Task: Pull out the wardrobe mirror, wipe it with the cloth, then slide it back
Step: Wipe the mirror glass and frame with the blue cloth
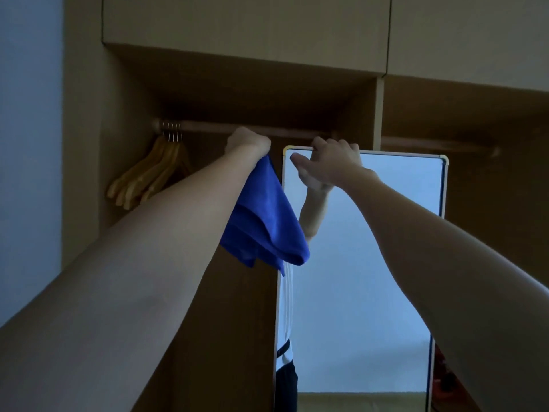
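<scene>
A tall framed mirror (371,263) stands upright in front of the open wooden wardrobe (124,84). My right hand (335,157) grips the mirror's top edge near its left corner, fingers curled over the frame. My left hand (248,142) is raised to the left of the mirror, closed on a blue cloth (264,221) that hangs down below the wrist and overlaps the mirror's left edge. The glass reflects my arm, a striped shirt and a pale wall.
A hanging rail (208,127) crosses the wardrobe behind my hands, with several wooden hangers (148,173) bunched at its left end. Closed upper cabinets (246,22) sit above. A vertical divider (378,114) separates a second compartment at the right. A pale wall (29,144) is at the far left.
</scene>
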`<action>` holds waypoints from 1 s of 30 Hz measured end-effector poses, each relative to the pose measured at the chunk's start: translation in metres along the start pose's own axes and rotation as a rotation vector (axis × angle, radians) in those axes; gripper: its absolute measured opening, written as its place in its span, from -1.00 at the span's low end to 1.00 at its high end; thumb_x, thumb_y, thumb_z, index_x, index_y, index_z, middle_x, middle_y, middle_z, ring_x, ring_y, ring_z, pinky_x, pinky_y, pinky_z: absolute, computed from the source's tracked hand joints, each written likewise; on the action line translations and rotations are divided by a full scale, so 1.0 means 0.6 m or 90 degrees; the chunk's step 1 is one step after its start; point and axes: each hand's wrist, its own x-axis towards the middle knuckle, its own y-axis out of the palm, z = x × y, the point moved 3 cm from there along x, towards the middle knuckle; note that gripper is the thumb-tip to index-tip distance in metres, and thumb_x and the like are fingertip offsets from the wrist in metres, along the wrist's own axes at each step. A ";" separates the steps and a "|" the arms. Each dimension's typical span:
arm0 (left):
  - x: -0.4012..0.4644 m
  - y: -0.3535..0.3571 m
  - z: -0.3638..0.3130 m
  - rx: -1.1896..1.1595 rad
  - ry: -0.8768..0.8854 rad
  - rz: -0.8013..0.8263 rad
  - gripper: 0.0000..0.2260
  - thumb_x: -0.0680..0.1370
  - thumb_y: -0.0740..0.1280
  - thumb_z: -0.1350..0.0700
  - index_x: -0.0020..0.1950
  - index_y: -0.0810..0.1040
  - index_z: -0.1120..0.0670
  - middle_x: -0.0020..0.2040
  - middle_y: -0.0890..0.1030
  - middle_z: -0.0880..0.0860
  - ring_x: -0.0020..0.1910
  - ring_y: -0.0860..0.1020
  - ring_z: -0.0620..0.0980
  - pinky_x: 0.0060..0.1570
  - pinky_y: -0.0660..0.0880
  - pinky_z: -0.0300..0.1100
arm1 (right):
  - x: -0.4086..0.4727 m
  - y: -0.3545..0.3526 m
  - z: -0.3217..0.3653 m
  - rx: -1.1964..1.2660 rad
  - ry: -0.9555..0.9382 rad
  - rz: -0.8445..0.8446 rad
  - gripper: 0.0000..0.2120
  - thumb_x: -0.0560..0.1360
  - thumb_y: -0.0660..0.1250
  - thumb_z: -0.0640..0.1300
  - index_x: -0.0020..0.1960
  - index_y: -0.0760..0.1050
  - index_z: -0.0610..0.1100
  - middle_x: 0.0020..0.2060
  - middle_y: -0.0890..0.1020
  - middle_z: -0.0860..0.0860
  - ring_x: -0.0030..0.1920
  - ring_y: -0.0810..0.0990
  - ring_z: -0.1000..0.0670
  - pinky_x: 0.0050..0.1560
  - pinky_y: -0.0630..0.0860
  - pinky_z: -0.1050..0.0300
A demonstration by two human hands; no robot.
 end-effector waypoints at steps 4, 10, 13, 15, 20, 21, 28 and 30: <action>-0.029 0.007 -0.027 -0.117 -0.035 0.164 -0.95 0.52 0.31 0.17 -0.04 0.50 0.12 -0.07 0.51 0.12 -0.07 0.50 0.07 -0.06 0.49 -0.06 | -0.004 -0.006 0.002 0.004 0.003 0.012 -0.29 0.49 0.00 0.46 0.35 0.38 -0.04 0.21 0.53 -0.09 0.26 0.42 -0.18 0.22 0.26 -0.11; -0.046 0.041 0.016 -0.456 -0.112 0.248 -0.88 0.57 0.25 0.09 0.00 0.50 0.12 -0.15 0.53 0.11 -0.12 0.54 0.06 0.01 0.52 -0.03 | -0.010 -0.011 0.007 0.003 0.013 0.020 -0.30 0.50 0.00 0.45 0.35 0.37 -0.05 0.24 0.51 -0.11 0.28 0.40 -0.20 0.24 0.26 -0.13; -0.053 0.054 0.056 -0.603 -0.109 0.337 -0.74 0.65 0.20 0.09 0.26 0.51 0.17 0.10 0.62 0.17 0.04 0.61 0.08 -0.07 0.55 -0.05 | -0.011 -0.010 0.011 -0.003 0.019 0.030 -0.31 0.51 0.00 0.43 0.38 0.34 -0.06 0.29 0.48 -0.14 0.32 0.38 -0.21 0.28 0.25 -0.15; -0.058 0.060 0.078 -0.664 -0.105 0.393 -0.67 0.68 0.18 0.01 0.37 0.50 0.13 0.26 0.61 0.17 0.20 0.59 0.11 0.06 0.55 -0.02 | -0.012 -0.008 0.014 -0.009 0.028 0.026 -0.31 0.51 -0.01 0.41 0.40 0.32 -0.06 0.31 0.46 -0.15 0.34 0.36 -0.22 0.30 0.23 -0.15; -0.058 0.075 0.089 -0.658 -0.009 0.325 -0.69 0.69 0.17 0.15 0.44 0.42 0.03 0.21 0.58 0.15 0.13 0.58 0.10 0.01 0.57 -0.07 | -0.015 -0.005 0.018 -0.021 0.030 0.020 -0.31 0.53 -0.02 0.40 0.44 0.28 -0.07 0.36 0.42 -0.16 0.37 0.33 -0.23 0.35 0.22 -0.17; -0.059 0.078 0.090 -0.669 -0.012 0.321 -0.68 0.67 0.22 0.16 0.43 0.41 -0.01 0.21 0.58 0.14 0.11 0.59 0.09 -0.05 0.59 -0.08 | -0.016 -0.005 0.018 -0.023 0.028 0.020 -0.30 0.54 -0.03 0.40 0.44 0.27 -0.07 0.36 0.42 -0.17 0.37 0.33 -0.24 0.35 0.22 -0.17; -0.083 0.122 0.085 -0.494 0.050 0.306 -0.63 0.64 0.27 -0.13 0.34 0.50 0.07 0.17 0.66 0.10 0.13 0.64 0.07 0.10 0.59 -0.05 | -0.015 -0.008 0.019 -0.025 0.022 0.020 -0.33 0.57 -0.04 0.37 0.44 0.27 -0.10 0.38 0.40 -0.19 0.39 0.33 -0.25 0.39 0.21 -0.19; -0.086 0.139 0.098 -0.479 0.074 0.258 -0.61 0.64 0.24 -0.17 0.31 0.51 0.08 0.14 0.66 0.11 0.10 0.65 0.07 0.11 0.60 -0.03 | -0.015 -0.005 0.021 -0.031 0.031 0.023 -0.32 0.57 -0.03 0.37 0.46 0.25 -0.09 0.40 0.39 -0.18 0.42 0.31 -0.25 0.41 0.19 -0.20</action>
